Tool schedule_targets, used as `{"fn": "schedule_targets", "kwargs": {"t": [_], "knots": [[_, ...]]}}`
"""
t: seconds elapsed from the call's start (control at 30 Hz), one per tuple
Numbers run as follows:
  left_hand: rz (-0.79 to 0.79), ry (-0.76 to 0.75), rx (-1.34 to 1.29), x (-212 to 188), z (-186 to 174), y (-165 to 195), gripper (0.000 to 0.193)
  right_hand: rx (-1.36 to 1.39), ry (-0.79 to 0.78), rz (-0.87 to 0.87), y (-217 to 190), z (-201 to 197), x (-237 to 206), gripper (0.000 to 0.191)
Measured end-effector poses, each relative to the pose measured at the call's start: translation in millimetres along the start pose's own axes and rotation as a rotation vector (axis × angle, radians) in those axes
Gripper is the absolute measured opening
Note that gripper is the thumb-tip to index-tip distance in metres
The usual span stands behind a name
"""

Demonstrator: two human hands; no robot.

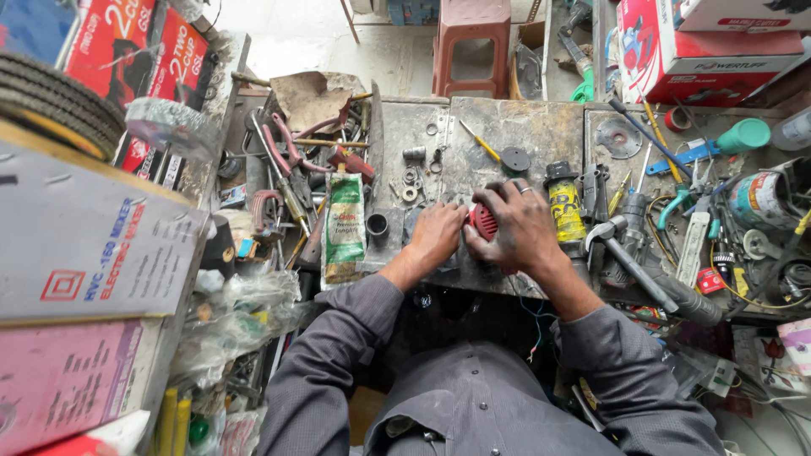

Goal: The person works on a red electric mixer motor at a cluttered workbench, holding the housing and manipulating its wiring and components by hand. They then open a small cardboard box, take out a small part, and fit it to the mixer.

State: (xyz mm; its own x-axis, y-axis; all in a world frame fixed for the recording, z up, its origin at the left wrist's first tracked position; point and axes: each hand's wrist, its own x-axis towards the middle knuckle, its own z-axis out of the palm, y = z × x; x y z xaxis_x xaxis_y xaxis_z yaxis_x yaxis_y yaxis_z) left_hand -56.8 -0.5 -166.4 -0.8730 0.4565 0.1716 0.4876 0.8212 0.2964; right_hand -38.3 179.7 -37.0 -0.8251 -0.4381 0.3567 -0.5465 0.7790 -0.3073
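My left hand (pixel 437 234) and my right hand (pixel 520 226) are both closed around a small red vented part (pixel 483 221) in the middle of a grimy metal workbench (pixel 541 127). Only a slice of the red part shows between the hands; the rest is hidden under my fingers. A ring sits on one finger of the right hand. Beside the right hand, a yellow can (pixel 565 206) with a black cap lies on the bench.
A green-and-white packet (pixel 344 228) lies left of my hands, with pliers and hand tools (pixel 287 160) beyond it. A yellow-handled screwdriver (pixel 483 146) and a black disc (pixel 515 159) lie behind. A black power tool (pixel 650 270), boxes and clutter crowd the right; cartons (pixel 84 245) stack on the left.
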Motion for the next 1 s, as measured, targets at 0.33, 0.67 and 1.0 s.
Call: {"fn": "schedule_targets", "kwargs": {"t": [0.33, 0.67, 1.0], "knots": [[0.502, -0.274, 0.045, 40.2, -27.5, -48.6, 0.020, 0.090, -0.083, -0.045, 12.3, 0.6, 5.2, 0.068], [0.916, -0.215, 0.082, 98.4, -16.7, -70.3, 0.012, 0.043, -0.028, -0.048, 14.9, 4.7, 1.3, 0.063], [0.510, -0.147, 0.075, 45.2, -41.3, -40.5, 0.016, 0.141, 0.082, -0.024, 17.7, 7.5, -7.1, 0.040]]}}
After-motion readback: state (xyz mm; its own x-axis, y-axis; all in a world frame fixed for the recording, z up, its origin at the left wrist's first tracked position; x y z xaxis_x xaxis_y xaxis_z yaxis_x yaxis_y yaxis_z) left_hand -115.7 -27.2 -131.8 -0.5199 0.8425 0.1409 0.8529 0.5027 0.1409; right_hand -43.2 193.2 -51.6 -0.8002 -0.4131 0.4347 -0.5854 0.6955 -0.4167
